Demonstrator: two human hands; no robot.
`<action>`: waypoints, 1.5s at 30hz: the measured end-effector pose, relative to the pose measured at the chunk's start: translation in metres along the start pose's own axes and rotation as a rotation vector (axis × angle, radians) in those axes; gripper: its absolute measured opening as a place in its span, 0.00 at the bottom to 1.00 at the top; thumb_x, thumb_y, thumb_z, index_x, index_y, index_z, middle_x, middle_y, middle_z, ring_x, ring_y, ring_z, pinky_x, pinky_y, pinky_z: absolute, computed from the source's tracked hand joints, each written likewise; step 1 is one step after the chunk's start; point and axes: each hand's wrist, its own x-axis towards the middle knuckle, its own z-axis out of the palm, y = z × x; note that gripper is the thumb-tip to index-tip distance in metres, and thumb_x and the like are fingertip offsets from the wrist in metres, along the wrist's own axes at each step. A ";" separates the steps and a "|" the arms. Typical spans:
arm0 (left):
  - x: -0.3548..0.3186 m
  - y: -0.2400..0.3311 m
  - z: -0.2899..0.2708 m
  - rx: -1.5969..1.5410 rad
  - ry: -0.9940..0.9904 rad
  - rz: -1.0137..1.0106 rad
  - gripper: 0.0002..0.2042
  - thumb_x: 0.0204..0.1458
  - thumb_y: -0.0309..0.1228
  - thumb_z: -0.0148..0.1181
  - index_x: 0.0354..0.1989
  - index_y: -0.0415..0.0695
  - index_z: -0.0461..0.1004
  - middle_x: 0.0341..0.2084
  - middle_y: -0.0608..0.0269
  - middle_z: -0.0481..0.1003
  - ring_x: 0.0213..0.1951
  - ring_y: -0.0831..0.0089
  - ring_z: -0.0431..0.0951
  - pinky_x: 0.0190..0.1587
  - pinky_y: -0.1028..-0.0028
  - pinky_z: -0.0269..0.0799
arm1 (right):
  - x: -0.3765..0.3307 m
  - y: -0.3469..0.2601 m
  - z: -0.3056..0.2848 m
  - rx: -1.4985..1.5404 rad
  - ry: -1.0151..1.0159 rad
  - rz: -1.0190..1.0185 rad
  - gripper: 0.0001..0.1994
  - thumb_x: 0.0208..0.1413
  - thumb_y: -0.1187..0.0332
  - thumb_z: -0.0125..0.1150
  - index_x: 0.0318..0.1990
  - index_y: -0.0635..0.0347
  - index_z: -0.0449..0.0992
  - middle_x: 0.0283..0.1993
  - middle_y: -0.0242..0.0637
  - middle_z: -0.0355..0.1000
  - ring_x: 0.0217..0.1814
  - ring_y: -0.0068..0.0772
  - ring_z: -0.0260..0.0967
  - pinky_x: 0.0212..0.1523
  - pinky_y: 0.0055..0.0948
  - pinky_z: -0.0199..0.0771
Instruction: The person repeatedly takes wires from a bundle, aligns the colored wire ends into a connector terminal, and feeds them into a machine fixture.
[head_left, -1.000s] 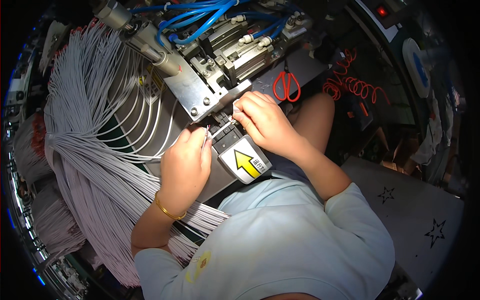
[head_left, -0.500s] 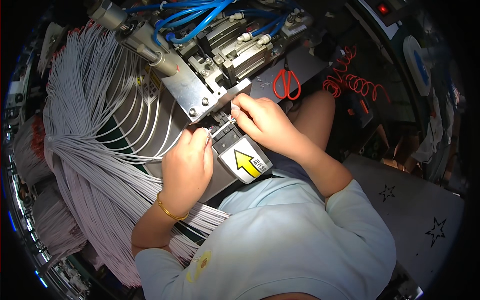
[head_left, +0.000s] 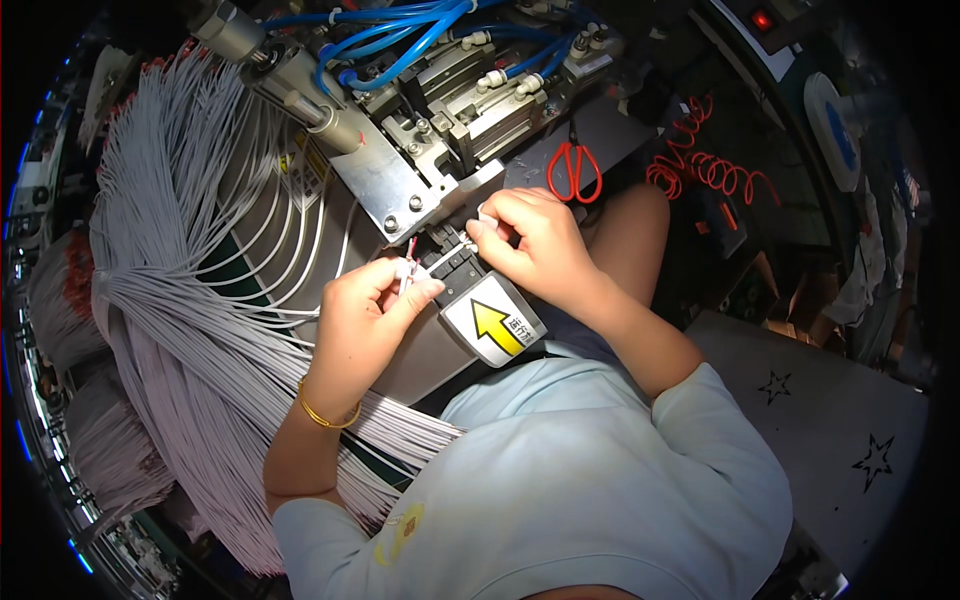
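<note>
My left hand (head_left: 372, 310) is closed in a pinch on a white cable (head_left: 406, 280), just left of the black fixture (head_left: 458, 272). A thin reddish wire (head_left: 412, 246) sticks up from the cable's end. At the fixture's far right side, below the metal block of the pneumatic machine (head_left: 385, 185), my right hand (head_left: 540, 245) has thumb and forefinger pressed together. Whatever lies between those fingertips is too small to make out. Small pale parts show on the fixture beside them. A white label with a yellow arrow (head_left: 492, 325) covers the fixture's near end.
A large bundle of white-grey cables (head_left: 180, 300) spreads along the left, several strands looping toward the machine. Blue air hoses (head_left: 400, 40) run over the machine. Red-handled scissors (head_left: 574, 172) lie to its right, and a coiled red hose (head_left: 710, 165) hangs beyond.
My left hand has drawn back slightly from the fixture and turned, so the cable end and reddish wire now show. My right hand has shifted only a little.
</note>
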 end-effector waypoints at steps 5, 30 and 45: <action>0.000 -0.002 0.002 -0.032 -0.076 0.048 0.08 0.51 0.28 0.67 0.30 0.36 0.76 0.18 0.72 0.65 0.22 0.86 0.59 0.23 0.80 0.57 | 0.007 -0.022 0.005 0.238 0.064 -0.298 0.05 0.50 0.72 0.64 0.31 0.62 0.74 0.27 0.35 0.71 0.32 0.33 0.67 0.35 0.32 0.66; -0.003 -0.006 0.001 0.095 -0.119 0.204 0.04 0.55 0.26 0.63 0.32 0.38 0.76 0.22 0.75 0.71 0.24 0.90 0.65 0.25 0.84 0.60 | -0.003 -0.036 -0.006 0.078 -0.119 -0.279 0.04 0.46 0.73 0.64 0.28 0.61 0.74 0.24 0.34 0.69 0.30 0.34 0.68 0.39 0.29 0.64; -0.005 0.000 0.002 -0.344 -0.089 0.015 0.02 0.54 0.24 0.61 0.33 0.38 0.75 0.23 0.77 0.69 0.26 0.90 0.62 0.27 0.84 0.59 | -0.002 -0.032 0.003 0.307 0.020 -0.173 0.06 0.58 0.71 0.55 0.31 0.63 0.72 0.28 0.38 0.69 0.31 0.39 0.66 0.38 0.33 0.63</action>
